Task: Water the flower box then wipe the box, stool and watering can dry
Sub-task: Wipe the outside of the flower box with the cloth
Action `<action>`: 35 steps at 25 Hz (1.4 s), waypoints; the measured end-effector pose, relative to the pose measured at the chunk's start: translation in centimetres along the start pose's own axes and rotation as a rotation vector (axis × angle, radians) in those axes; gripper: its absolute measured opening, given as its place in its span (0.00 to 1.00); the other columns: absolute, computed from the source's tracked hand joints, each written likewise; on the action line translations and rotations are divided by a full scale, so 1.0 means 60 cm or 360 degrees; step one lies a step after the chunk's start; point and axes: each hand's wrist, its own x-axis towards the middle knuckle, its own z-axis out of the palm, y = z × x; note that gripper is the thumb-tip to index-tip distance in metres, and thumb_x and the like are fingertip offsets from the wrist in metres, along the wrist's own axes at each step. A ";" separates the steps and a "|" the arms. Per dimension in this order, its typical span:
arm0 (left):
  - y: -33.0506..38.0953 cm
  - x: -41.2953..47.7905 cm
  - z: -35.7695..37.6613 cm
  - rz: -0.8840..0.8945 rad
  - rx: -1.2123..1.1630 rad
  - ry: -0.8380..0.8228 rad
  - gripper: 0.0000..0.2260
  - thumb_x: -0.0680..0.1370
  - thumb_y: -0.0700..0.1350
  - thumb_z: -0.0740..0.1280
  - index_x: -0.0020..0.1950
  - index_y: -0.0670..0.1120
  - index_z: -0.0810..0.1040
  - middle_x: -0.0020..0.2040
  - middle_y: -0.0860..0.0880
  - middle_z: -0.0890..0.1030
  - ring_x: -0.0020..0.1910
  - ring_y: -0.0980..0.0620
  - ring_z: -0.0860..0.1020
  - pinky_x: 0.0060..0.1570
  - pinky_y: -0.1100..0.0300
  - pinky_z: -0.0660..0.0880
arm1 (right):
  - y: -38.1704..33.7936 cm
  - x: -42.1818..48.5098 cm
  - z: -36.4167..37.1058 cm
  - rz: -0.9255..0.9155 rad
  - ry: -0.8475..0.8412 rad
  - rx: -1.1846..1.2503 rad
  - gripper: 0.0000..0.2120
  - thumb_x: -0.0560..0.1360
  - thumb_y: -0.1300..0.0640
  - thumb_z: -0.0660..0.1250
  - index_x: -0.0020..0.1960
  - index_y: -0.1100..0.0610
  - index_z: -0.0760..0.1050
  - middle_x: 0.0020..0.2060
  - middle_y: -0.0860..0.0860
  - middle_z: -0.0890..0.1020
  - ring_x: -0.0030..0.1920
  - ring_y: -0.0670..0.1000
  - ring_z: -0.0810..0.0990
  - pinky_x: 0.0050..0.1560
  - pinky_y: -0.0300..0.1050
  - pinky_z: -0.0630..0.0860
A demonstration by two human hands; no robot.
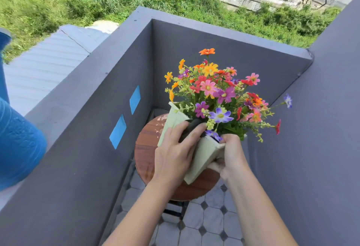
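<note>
A pale green flower box (202,158) full of colourful flowers (218,91) is tilted above a round wooden stool (145,154). My right hand (228,156) grips the box's near corner and holds it up. My left hand (175,152) presses a dark cloth (191,126) against the box's rim and side. Wet patches shine on the stool top. A blue watering can (17,140) sits on the wall ledge at the far left, only partly in view.
Grey balcony walls (93,128) close in on the left, back and right, with two blue tape patches (126,117) on the left wall. The floor (210,224) is tiled grey. Beyond the wall lie a corrugated roof and green bushes.
</note>
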 end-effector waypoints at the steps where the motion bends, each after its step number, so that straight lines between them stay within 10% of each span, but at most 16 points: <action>1: -0.012 0.017 0.002 -0.0179 -0.0016 0.0020 0.15 0.79 0.50 0.57 0.65 0.60 0.70 0.59 0.53 0.71 0.55 0.49 0.72 0.41 0.54 0.78 | 0.000 -0.002 -0.001 -0.0016 -0.0004 0.0026 0.26 0.58 0.55 0.57 0.56 0.53 0.62 0.42 0.57 0.71 0.36 0.56 0.74 0.34 0.49 0.79; 4: -0.030 0.044 0.010 -0.0774 -0.0148 0.0093 0.17 0.80 0.47 0.57 0.69 0.55 0.70 0.61 0.48 0.75 0.56 0.45 0.72 0.49 0.51 0.75 | 0.003 -0.003 0.001 -0.0036 0.0020 0.0000 0.26 0.56 0.56 0.56 0.54 0.52 0.58 0.43 0.57 0.71 0.34 0.55 0.74 0.36 0.51 0.79; 10: 0.025 -0.016 0.011 0.0049 0.0042 -0.0025 0.16 0.79 0.47 0.57 0.65 0.56 0.74 0.59 0.54 0.77 0.48 0.49 0.74 0.36 0.59 0.75 | -0.012 -0.019 0.003 -0.0004 -0.0064 0.0078 0.06 0.69 0.58 0.54 0.41 0.54 0.69 0.37 0.56 0.74 0.38 0.56 0.74 0.38 0.47 0.77; 16: -0.014 0.031 0.031 -0.1280 -0.0262 0.0082 0.22 0.81 0.47 0.56 0.76 0.47 0.59 0.68 0.47 0.73 0.62 0.45 0.67 0.51 0.63 0.58 | -0.003 -0.015 0.008 -0.0066 -0.0015 0.0021 0.05 0.64 0.57 0.56 0.41 0.53 0.66 0.36 0.55 0.71 0.34 0.54 0.72 0.36 0.47 0.77; 21: 0.083 -0.042 0.027 -0.0655 -0.0352 0.0197 0.21 0.81 0.51 0.53 0.69 0.42 0.71 0.60 0.47 0.81 0.48 0.52 0.69 0.52 0.67 0.65 | -0.003 -0.011 0.019 0.0002 -0.0095 0.0106 0.10 0.57 0.58 0.57 0.39 0.55 0.68 0.34 0.56 0.72 0.32 0.56 0.72 0.34 0.42 0.73; 29: -0.007 -0.063 0.058 -0.1217 -0.0215 0.0073 0.22 0.80 0.37 0.56 0.75 0.45 0.60 0.72 0.47 0.70 0.50 0.45 0.68 0.56 0.58 0.65 | 0.003 -0.026 0.012 -0.0053 -0.0047 0.0083 0.04 0.69 0.62 0.53 0.39 0.55 0.66 0.34 0.55 0.72 0.34 0.53 0.73 0.35 0.48 0.79; 35: 0.056 -0.083 0.037 -0.0725 -0.0360 0.0106 0.26 0.81 0.56 0.47 0.71 0.41 0.68 0.55 0.44 0.82 0.45 0.57 0.64 0.49 0.69 0.63 | -0.002 -0.043 0.011 -0.0095 -0.0086 0.0024 0.10 0.71 0.65 0.51 0.32 0.54 0.61 0.28 0.54 0.72 0.31 0.54 0.72 0.37 0.47 0.74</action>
